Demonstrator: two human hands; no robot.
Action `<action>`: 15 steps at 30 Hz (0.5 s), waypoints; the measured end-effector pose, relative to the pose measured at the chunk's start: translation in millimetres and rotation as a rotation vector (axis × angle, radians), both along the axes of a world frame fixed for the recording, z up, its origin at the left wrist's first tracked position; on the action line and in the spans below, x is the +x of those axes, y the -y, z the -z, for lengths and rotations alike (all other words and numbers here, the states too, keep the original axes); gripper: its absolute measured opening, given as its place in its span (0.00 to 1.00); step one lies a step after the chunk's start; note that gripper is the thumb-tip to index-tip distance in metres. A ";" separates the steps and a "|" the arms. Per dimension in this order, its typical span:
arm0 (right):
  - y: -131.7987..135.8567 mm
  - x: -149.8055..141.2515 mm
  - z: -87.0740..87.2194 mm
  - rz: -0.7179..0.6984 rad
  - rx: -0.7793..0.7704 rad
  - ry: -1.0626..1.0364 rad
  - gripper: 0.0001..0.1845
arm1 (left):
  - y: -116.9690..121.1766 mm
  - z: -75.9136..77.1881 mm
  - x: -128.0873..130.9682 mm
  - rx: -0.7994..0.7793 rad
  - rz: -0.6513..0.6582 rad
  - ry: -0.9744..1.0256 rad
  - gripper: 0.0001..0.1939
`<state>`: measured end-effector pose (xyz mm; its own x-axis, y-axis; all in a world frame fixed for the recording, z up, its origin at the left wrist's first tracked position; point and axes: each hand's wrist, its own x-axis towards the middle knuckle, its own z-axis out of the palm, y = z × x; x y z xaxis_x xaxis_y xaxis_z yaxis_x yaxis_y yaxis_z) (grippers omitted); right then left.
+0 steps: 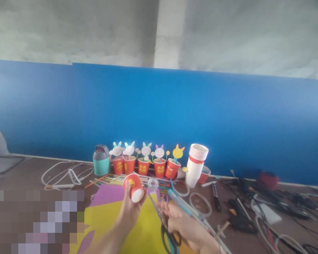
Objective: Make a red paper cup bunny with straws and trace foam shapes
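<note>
My left hand (131, 209) is wrapped round a red paper cup (132, 182) with gold print. The cup is tilted, its white base facing down toward me. To its right, my right hand (181, 219) is closed on a pair of scissors (163, 225). The blades point up and left, near the cup but seemingly apart from it, and the black handles hang below the fingers. Beneath both hands lie yellow paper (103, 218) and purple paper (106, 194).
Behind stand several red cups (143, 166) with paper rabbit faces, a teal container (101, 161) and stacked white cups (194, 167). Tape (153, 183) sits by thin sticks. Rightward lie a marker (216, 197), a glue gun (241, 217) and cables. A blue partition (159, 106) rises behind.
</note>
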<state>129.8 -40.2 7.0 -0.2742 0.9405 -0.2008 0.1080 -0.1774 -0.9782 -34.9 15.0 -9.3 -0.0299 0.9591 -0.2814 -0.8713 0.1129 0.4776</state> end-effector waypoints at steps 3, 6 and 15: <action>2.3 -3.0 -3.9 -0.041 -0.113 -0.129 0.21 | -0.1 2.1 1.2 0.012 0.001 -0.004 0.10; 6.6 -10.4 -6.5 -0.052 -0.137 -0.101 0.13 | 0.0 4.1 2.3 0.002 0.021 -0.017 0.11; 16.8 -22.4 2.8 0.024 0.311 0.482 0.18 | -4.2 10.3 1.2 -0.043 0.067 -0.054 0.16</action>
